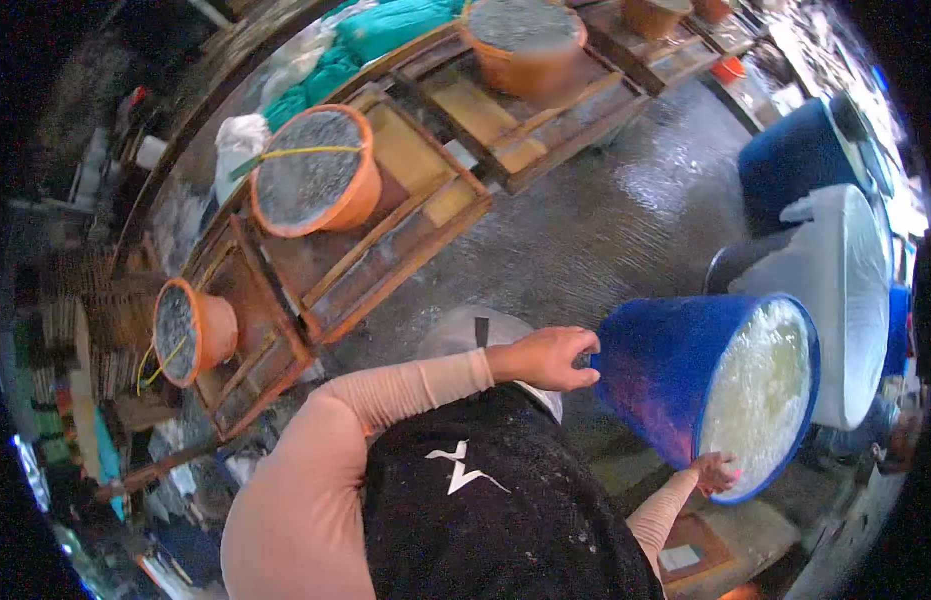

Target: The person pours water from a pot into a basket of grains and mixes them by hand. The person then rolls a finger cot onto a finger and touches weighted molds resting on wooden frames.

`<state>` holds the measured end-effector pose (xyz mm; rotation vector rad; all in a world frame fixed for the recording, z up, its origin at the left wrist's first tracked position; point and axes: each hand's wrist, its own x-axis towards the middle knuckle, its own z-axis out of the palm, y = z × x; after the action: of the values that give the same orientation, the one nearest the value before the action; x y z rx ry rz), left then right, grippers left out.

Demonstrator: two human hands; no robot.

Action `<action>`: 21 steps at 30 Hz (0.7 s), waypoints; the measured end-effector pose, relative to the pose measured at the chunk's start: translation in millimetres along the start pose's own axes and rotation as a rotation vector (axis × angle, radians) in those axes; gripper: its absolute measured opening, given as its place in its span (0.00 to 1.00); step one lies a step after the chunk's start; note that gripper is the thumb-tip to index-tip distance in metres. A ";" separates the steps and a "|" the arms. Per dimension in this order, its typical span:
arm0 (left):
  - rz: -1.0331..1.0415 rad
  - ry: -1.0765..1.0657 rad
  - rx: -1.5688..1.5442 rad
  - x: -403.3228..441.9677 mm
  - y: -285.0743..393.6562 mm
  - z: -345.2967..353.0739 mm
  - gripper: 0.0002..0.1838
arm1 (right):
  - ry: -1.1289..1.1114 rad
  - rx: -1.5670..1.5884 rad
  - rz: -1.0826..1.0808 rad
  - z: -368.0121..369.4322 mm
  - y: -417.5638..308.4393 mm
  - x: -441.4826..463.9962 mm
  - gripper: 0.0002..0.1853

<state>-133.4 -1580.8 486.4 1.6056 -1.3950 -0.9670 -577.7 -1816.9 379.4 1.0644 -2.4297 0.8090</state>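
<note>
A blue barrel point(646, 350) stands in front of me on the right, filled with cloudy, foamy liquid point(761, 380). My left hand point(554, 358) is closed beside the barrel's outer wall. Something small and dark shows between its thumb and fingers, too little to name. At the near edge of the barrel, my right hand point(713, 474) curls over the rim, its fingers on the liquid side. A small pink patch shows at those fingertips; what it is I cannot tell. Behind my left forearm is a pale, whitish rounded container point(476, 328), partly hidden.
Orange tubs of grey material, one at left point(218, 330), one in the middle point(361, 190) and one farther back point(506, 65), stand on wooden frames point(406, 250). A large white tub point(861, 310) and a dark blue drum point(796, 165) stand right. The floor point(586, 225) looks wet.
</note>
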 end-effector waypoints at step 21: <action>-0.007 -0.104 -0.030 5.8 -6.5 0.6 0.24 | 0.094 0.057 -0.028 14.9 14.1 3.4 0.28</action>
<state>-130.7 -1586.0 479.9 1.5584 -1.4390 -1.0840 -592.0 -1820.4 364.8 1.0548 -2.3217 0.9037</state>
